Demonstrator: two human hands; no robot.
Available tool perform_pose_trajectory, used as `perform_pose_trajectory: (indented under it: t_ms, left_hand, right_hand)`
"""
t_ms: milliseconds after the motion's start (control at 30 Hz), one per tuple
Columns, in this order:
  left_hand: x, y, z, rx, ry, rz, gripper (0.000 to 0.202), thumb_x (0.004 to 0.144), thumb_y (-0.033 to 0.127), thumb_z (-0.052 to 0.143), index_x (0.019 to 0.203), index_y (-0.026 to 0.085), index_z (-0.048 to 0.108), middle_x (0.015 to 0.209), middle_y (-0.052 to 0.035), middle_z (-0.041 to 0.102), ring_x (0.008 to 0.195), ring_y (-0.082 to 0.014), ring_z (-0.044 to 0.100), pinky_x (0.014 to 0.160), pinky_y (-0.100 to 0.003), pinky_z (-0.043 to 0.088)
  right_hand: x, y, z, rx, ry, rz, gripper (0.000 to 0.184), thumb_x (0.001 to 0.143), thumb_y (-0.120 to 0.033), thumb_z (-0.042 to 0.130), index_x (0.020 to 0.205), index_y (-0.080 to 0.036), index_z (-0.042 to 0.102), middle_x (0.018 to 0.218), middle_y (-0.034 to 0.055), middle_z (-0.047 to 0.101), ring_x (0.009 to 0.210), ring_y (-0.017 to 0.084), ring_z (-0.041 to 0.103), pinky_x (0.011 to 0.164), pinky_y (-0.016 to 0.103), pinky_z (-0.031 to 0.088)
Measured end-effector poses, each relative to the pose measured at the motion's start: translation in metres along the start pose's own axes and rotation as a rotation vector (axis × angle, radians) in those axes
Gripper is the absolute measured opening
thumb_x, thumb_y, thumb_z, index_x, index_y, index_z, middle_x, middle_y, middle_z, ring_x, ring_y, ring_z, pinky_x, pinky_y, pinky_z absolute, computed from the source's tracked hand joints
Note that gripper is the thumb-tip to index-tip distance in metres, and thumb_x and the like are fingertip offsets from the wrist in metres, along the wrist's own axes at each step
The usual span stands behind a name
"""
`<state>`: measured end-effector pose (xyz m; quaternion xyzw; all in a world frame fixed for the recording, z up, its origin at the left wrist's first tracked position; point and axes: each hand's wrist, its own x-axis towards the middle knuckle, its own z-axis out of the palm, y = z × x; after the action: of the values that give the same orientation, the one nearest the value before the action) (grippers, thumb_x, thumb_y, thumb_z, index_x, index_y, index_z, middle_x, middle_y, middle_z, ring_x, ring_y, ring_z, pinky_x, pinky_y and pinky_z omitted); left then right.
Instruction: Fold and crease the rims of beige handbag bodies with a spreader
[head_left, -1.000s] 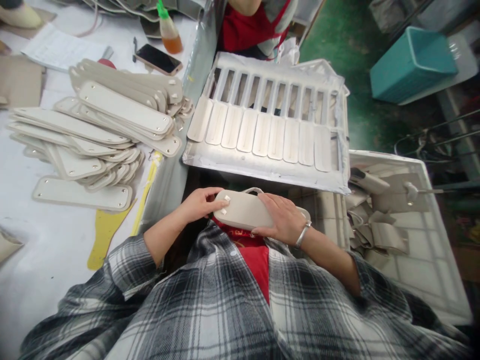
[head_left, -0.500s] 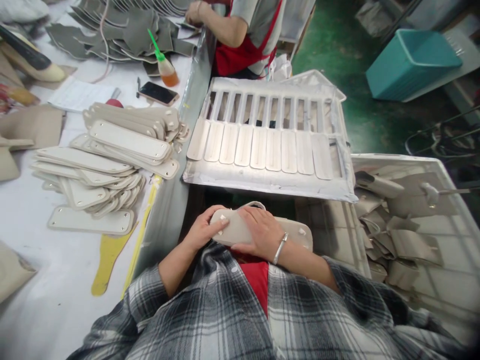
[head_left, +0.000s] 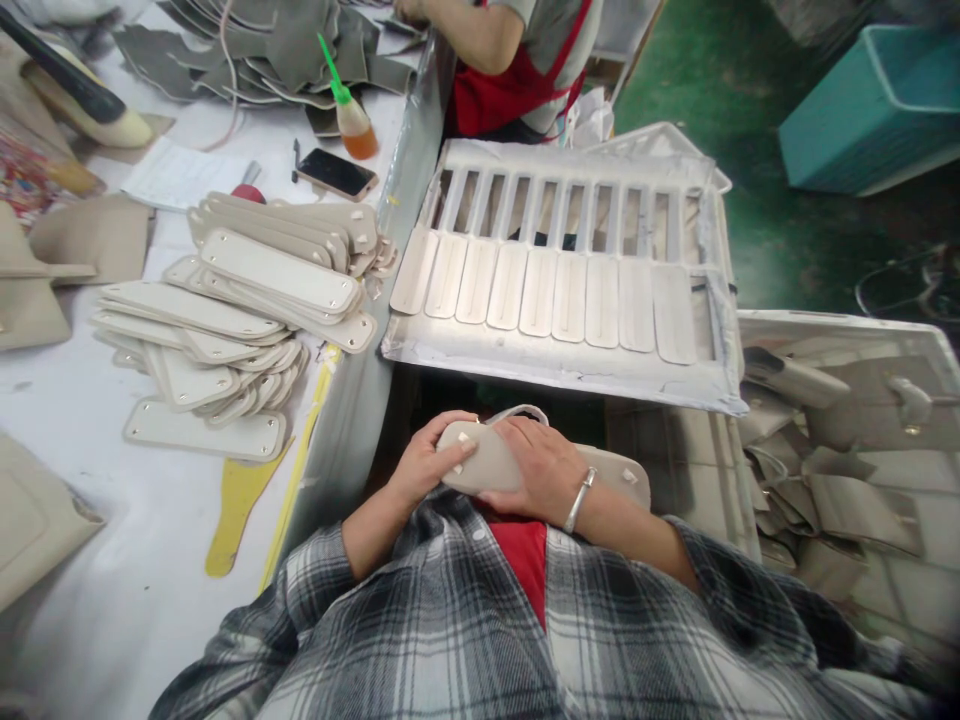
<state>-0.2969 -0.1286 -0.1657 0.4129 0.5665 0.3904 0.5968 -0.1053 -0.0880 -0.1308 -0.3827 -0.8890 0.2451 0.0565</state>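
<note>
one beige piece [head_left: 482, 465] | left hand [head_left: 427, 462] pinches end | right hand [head_left: 546, 472] clasps middle

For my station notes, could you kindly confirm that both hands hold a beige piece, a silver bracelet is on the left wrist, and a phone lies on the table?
One detail is wrong: the head view shows the silver bracelet on the right wrist. The left hand and right hand do hold the beige piece, and the phone lies on the table.
</note>
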Motion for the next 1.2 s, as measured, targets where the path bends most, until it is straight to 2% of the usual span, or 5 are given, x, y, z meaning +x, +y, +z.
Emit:
perform_pose_trajectory:
  t_ms: [233, 367, 600, 1000, 1200]
  left_hand:
    - [-0.001, 0.001, 0.001, -0.024, 0.021, 0.007, 0.038, 0.074, 0.041, 0.065, 0.105, 0.019, 0.059, 0.101, -0.0028, 0.063, 0.083, -0.0156, 0.056, 0.070, -0.024, 0.045]
    - [0.001, 0.001, -0.002, -0.013, 0.015, 0.018, 0.038, 0.075, 0.042, 0.065, 0.105, 0.018, 0.059, 0.102, -0.0035, 0.063, 0.086, -0.0168, 0.057, 0.074, -0.025, 0.045]
    - [0.004, -0.009, -0.018, -0.212, -0.201, 0.130, 0.059, 0.084, 0.061, 0.043, 0.119, 0.016, 0.057, 0.123, -0.0109, 0.057, 0.111, -0.0243, 0.052, 0.095, -0.035, 0.041]
    - [-0.002, 0.004, -0.012, 0.237, -0.003, 0.174, 0.035, 0.090, 0.041, 0.042, 0.105, 0.017, 0.062, 0.103, -0.0043, 0.064, 0.093, -0.0169, 0.057, 0.084, -0.027, 0.044]
    - [-0.008, 0.010, -0.018, 0.385, -0.022, 0.203, 0.045, 0.090, 0.044, 0.041, 0.125, 0.017, 0.049, 0.123, -0.0093, 0.057, 0.108, -0.0200, 0.055, 0.094, -0.034, 0.043]
  right_hand:
    - [0.008, -0.006, 0.003, -0.055, -0.061, -0.015, 0.090, 0.063, -0.067, 0.065, 0.128, -0.010, 0.041, 0.117, 0.0165, 0.055, 0.103, 0.032, 0.054, 0.087, 0.047, 0.042]
    - [0.016, -0.010, 0.002, -0.060, -0.109, -0.002, 0.081, 0.068, -0.070, 0.059, 0.122, -0.012, 0.045, 0.110, 0.0145, 0.058, 0.100, 0.031, 0.055, 0.084, 0.045, 0.042]
    - [0.020, -0.014, -0.003, -0.089, -0.179, 0.040, 0.079, 0.067, -0.068, 0.061, 0.121, -0.013, 0.046, 0.106, 0.0131, 0.059, 0.097, 0.030, 0.056, 0.083, 0.042, 0.042]
    - [0.020, -0.012, -0.010, -0.060, -0.220, 0.031, 0.080, 0.070, -0.069, 0.057, 0.124, -0.013, 0.043, 0.110, 0.0150, 0.059, 0.101, 0.031, 0.055, 0.085, 0.043, 0.043]
    - [-0.011, 0.019, -0.021, 0.016, -0.221, -0.088, 0.090, 0.066, -0.063, 0.065, 0.136, -0.015, 0.033, 0.128, 0.0161, 0.050, 0.116, 0.031, 0.048, 0.092, 0.045, 0.041]
